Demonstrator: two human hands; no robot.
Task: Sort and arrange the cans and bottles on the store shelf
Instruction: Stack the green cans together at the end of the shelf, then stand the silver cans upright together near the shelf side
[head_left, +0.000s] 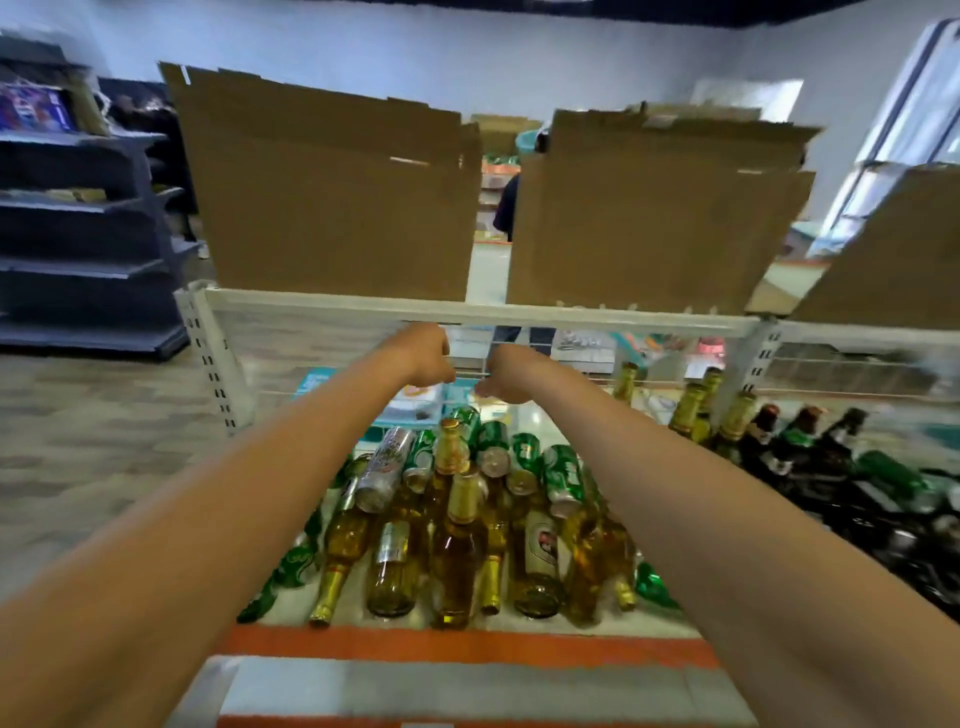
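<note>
Evidently little is sorted: amber bottles (457, 551) and green cans (563, 473) lie heaped on the shelf (467, 642), at 6 o'clock from both hands. Their long axes mostly run 12-to-6, necks pointing either way. The left hand (423, 353) and right hand (506, 376) curl downward; whether they grasp anything, I cannot tell.

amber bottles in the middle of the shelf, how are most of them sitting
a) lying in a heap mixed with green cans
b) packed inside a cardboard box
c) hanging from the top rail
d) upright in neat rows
a: most of the amber bottles lie on their sides in a loose heap, with green cans lying among them.
</note>
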